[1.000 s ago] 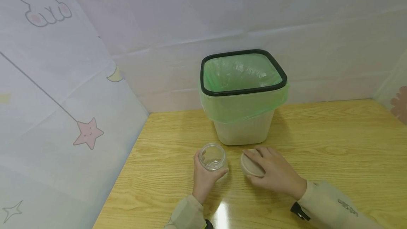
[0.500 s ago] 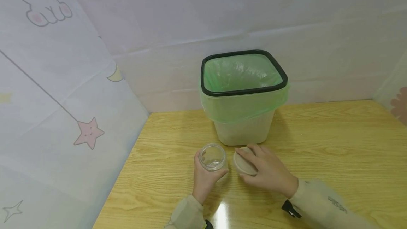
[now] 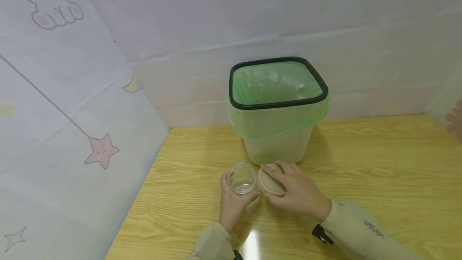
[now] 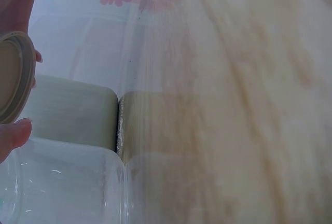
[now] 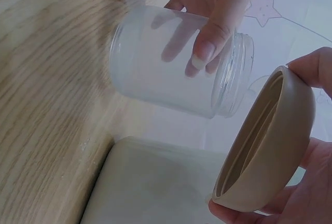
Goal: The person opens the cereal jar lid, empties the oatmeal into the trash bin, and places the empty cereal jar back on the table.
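A clear jar (image 3: 242,179) with a threaded open mouth stands on the wooden table, and my left hand (image 3: 232,204) grips it round its side. In the right wrist view the jar (image 5: 166,60) shows nothing inside, with the left fingers visible through its wall. My right hand (image 3: 297,191) holds a beige screw lid (image 3: 270,180) by its edge, tilted, just right of the jar's mouth. The lid's (image 5: 270,146) grooved inner side faces the jar, a small gap apart. From the left wrist, part of the lid (image 4: 15,76) shows at the left edge.
Behind both hands stands a white bin (image 3: 278,149) with a black rim (image 3: 278,105) and a green liner bag (image 3: 274,121). A pale patterned cloth (image 3: 202,23) hangs behind and left of the table (image 3: 379,163).
My right hand has carried the lid leftward, closing most of the gap to the jar. The left hand and jar have stayed in place.
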The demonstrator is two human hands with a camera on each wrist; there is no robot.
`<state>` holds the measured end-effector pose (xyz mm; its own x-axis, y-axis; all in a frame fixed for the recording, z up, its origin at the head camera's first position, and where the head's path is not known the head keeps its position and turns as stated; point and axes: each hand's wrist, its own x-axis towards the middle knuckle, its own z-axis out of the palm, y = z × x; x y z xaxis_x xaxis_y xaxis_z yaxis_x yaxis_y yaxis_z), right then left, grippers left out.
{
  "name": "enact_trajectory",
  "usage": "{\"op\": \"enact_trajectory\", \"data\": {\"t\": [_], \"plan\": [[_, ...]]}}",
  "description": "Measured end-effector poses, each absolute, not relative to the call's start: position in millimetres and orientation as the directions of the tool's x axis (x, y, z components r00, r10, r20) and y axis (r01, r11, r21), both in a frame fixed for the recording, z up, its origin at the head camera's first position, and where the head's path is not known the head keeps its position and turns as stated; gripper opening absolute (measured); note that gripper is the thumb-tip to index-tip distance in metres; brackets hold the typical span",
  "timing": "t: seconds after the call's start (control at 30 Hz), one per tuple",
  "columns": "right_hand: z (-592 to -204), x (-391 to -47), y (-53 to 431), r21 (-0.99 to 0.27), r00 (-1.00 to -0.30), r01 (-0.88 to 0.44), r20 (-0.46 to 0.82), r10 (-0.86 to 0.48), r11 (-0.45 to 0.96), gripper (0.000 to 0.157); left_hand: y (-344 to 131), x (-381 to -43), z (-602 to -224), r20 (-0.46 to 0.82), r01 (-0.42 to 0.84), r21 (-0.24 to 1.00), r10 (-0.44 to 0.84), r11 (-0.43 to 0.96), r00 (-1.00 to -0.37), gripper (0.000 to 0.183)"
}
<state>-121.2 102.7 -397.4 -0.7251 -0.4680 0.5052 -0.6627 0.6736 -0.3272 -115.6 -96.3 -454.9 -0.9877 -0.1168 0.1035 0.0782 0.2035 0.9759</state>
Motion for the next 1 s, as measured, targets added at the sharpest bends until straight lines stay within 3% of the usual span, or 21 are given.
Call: {"op": "enact_trajectory", "data": {"t": [0.47,0.77,1.0], "plan": [[-398.4,-128.0,87.4,-0.371,-0.727,-0.674,0.488,-0.483,0.639,0.059,-96.1,-113.8,-453.1,0.097,0.074,0.979,-0.109,0.191,-0.989,0.101],[-397.9,-130.8,76.9,-0.292,-0.679,-0.712,0.518,-0.521,0.638,0.057,-96.8,-113.9,-455.3,0.075,0.053,0.978,-0.104,0.201,-0.992,0.098],[-392.6,-136.5,66.1,-0.311,-0.710,-0.693,0.451,-0.541,0.650,0.058,-98.2,-112.5,-452.7,0.071,0.049,0.977,-0.099,0.207,-0.993,0.098]]}}
